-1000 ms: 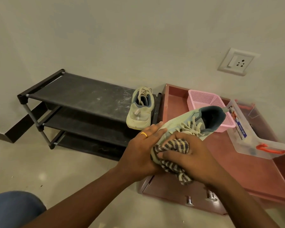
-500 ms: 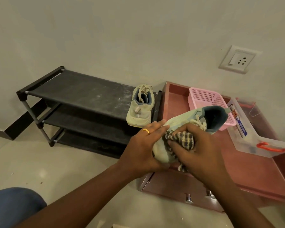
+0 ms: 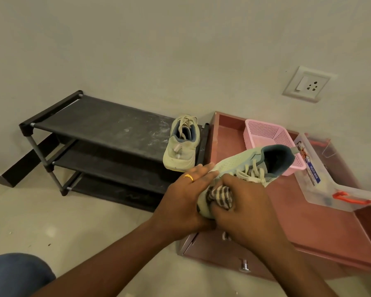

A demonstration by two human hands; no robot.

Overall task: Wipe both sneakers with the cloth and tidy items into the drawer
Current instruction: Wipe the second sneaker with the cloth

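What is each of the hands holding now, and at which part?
The left hand holds the sneaker by its toe end; the right hand grips the striped cloth, bunched against the toe.

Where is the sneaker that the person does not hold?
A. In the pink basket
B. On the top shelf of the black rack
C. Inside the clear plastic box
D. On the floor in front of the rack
B: the second sneaker stands at the right end of the top shelf of the black rack, while the left hand holds the other sneaker and the right hand presses the cloth on it.
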